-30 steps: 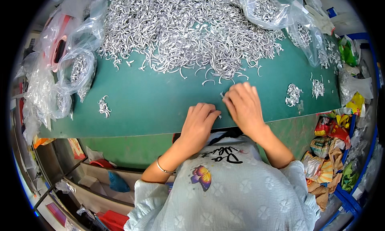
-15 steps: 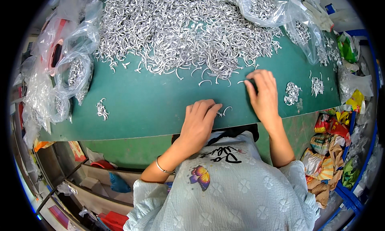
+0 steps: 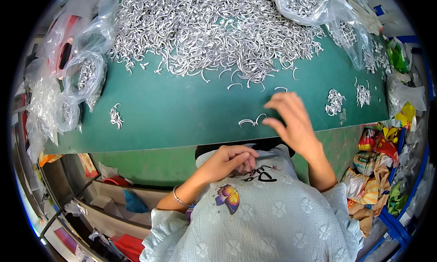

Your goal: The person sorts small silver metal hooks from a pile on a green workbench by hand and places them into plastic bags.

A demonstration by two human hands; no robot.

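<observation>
My left hand [image 3: 232, 161] is in front of my shirt, just off the table's near edge. Its fingers are curled in with the thumb against them; whether anything is inside is hidden. Over the near edge of the table hovers my right hand [image 3: 295, 126], thumb and fingers apart, nothing seen between them. Just left of its thumb, a curved silver metal piece [image 3: 247, 121] lies beside a second one. Beyond the right fingertips is another curved piece [image 3: 281, 88]. A broad heap of such curved silver pieces [image 3: 205, 39] covers the far part of the green table [image 3: 182, 121].
Small piles of silver pieces lie at the right [image 3: 334, 101] and at the left [image 3: 116, 116]. Clear plastic bags [image 3: 93, 61] with more pieces crowd the left side, and another bag [image 3: 314, 14] the far right. Stuffed colourful packages [image 3: 364, 184] stand beside the table, lower right.
My left hand has drawn back from the table to my shirt, uncovering the curved pieces near the edge. My right hand has come nearer and slightly left, away from the single piece beside the heap.
</observation>
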